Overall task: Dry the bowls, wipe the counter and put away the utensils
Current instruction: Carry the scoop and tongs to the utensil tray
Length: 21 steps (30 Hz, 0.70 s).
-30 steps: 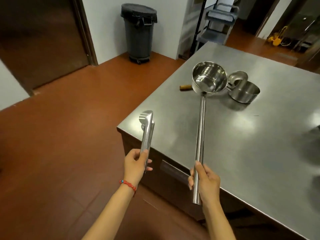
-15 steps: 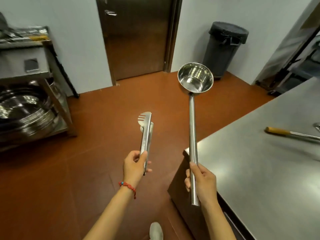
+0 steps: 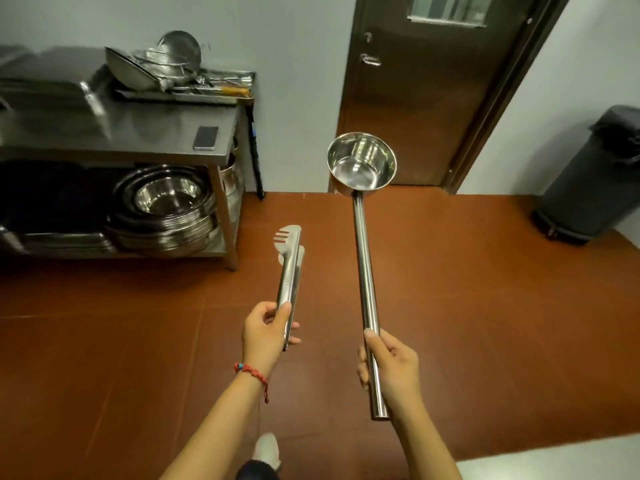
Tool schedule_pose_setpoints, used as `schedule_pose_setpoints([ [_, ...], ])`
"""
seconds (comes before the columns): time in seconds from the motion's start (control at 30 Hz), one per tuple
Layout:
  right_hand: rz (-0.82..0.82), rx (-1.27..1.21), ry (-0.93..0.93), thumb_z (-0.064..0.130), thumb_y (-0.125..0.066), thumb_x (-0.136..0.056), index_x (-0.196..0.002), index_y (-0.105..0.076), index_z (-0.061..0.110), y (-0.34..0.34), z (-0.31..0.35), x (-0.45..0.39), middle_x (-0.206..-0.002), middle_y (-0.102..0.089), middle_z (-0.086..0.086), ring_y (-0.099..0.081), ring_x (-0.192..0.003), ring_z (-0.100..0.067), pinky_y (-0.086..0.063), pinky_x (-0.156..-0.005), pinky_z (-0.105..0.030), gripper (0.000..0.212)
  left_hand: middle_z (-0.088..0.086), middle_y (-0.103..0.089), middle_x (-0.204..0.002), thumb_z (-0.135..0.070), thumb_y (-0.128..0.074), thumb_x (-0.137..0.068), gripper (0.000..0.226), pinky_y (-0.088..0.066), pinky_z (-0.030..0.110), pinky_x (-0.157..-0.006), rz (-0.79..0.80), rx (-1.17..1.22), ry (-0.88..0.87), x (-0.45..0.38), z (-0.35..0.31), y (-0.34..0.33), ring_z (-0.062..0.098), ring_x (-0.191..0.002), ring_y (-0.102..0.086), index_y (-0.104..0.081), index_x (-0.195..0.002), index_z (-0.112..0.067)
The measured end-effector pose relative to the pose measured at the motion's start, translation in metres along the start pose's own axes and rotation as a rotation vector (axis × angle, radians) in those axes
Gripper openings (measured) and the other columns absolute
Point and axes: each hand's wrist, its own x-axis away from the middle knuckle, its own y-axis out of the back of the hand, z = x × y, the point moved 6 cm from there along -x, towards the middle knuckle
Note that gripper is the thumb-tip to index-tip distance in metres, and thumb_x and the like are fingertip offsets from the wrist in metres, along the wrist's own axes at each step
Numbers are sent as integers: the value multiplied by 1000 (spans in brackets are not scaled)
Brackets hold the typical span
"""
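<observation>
- a long-handled steel ladle (image 3: 363, 216) is gripped near the handle's lower end by the right hand (image 3: 391, 370), fingers curled round the shaft; its long axis runs nearly upright in the view, tilted slightly left toward the top; the bowl is at the far end, its open mouth turned toward the camera
- a pair of steel tongs (image 3: 289, 275) is held at its hinge end by the left hand (image 3: 265, 336), thumb pressed on top and fingers wrapped beneath; the two arms are squeezed together; the slotted tip is pointed away from the person, up in the view, roughly parallel to the ladle; a red bracelet (image 3: 252, 372) is worn on that wrist
- both utensils are held in the air above a reddish-brown floor (image 3: 485, 289), apart from each other
- at the left a steel table (image 3: 114, 133) is seen against the wall; a phone (image 3: 205, 137) lies on its top; strainers and bowls (image 3: 156, 65) are piled on a tray at its back; nested steel bowls (image 3: 166, 209) are stacked on the lower shelf
- a dark door (image 3: 433, 91) is set in the pale wall ahead; a dark bin (image 3: 595, 178) stands at the right; a corner of a steel counter (image 3: 554, 459) shows at bottom right
</observation>
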Motion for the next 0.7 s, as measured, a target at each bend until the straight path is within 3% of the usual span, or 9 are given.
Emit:
schedule_pose_setpoints([
  [0.13,65,-2,-5,9,-53,-91,-67,-49,4,-39,13,-71,-52,-48,-5,-40,-32,-15,-34,-33,-20,25,6,-62,-64,-14,-57,-88,16,-53,34,-45,-69,21,5,-72,-13,2,8,-44,-64,-54,-72,-12],
  [0.33,129,4,4,10,-53,-91,-67,-51,4,-108,48,-191,-52,-48,-5,-41,-32,-15,-35,-33,-21,24,15,-62,-79,-14,-57,-88,13,-49,20,-36,-130,21,-21,-197,-54,1,7,-51,-65,-56,-85,-1],
  [0.7,224,21,9,12,-53,-91,-64,-51,6,-186,104,-386,-54,-49,-6,-41,-33,-16,-35,-34,-22,27,18,-60,-81,-14,-55,-89,15,-50,19,-36,-226,17,-32,-386,-108,-18,6,-51,-65,-56,-89,1],
])
